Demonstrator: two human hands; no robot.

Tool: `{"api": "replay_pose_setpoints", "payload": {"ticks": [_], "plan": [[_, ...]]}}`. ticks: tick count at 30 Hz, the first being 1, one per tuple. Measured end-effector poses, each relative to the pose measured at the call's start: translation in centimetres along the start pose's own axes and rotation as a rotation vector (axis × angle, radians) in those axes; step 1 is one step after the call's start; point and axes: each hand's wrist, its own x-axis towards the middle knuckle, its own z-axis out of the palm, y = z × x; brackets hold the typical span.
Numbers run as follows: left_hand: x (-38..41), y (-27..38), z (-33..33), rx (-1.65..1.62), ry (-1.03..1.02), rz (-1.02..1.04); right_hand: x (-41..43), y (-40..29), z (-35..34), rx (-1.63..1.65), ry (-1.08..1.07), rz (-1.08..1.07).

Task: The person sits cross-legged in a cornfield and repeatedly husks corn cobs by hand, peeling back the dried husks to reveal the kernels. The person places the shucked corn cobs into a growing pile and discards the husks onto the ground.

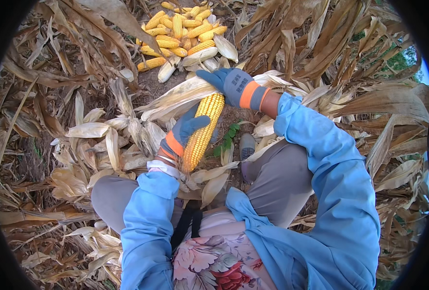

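My left hand (189, 127), in a blue-grey work glove with an orange band, is wrapped around a yellow corn ear (204, 132). The ear is tilted, its silky tip towards me and its base away. Dry pale husk (180, 95) is peeled back from the kernels and spreads left from the base. At that base my right hand (230, 85), gloved alike, grips the husk; its fingertips are partly hidden behind the glove's back, which bears writing.
Beyond my hands lies a pile of husked yellow ears (178, 32), with a few ears still in pale husk (200, 57) at its near side. Dry corn stalks and leaves (297, 36) crowd both sides. Loose husks (116, 134) litter the ground; a small green plant (229, 137) grows near my shoe (247, 145).
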Motion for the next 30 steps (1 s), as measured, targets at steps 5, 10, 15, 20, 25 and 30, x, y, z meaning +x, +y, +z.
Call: {"api": "replay_pose_setpoints", "payload": {"ticks": [5,10,15,20,25,30], "plan": [[0.2,-0.6,0.9,-0.037,0.063,-0.003,0.3,-0.2,0.9,-0.152,-0.072,0.07],[1.2,-1.3,0.5,-0.03,0.076,0.008,0.2,0.1,1.5,-0.207,-0.058,0.12],[1.3,-1.5,1.2,-0.058,0.134,0.013,0.3,0.1,2.2,-0.212,-0.133,0.179],[1.6,-2.0,1.3,-0.1,0.139,-0.007,0.4,0.0,2.5,-0.226,-0.176,0.195],[1.9,-2.6,1.4,-0.086,0.185,0.005,0.6,-0.4,2.4,-0.255,-0.226,0.224],[2.2,-2.9,1.2,-0.068,0.223,0.03,0.9,0.0,2.4,-0.251,-0.247,0.231]]}}
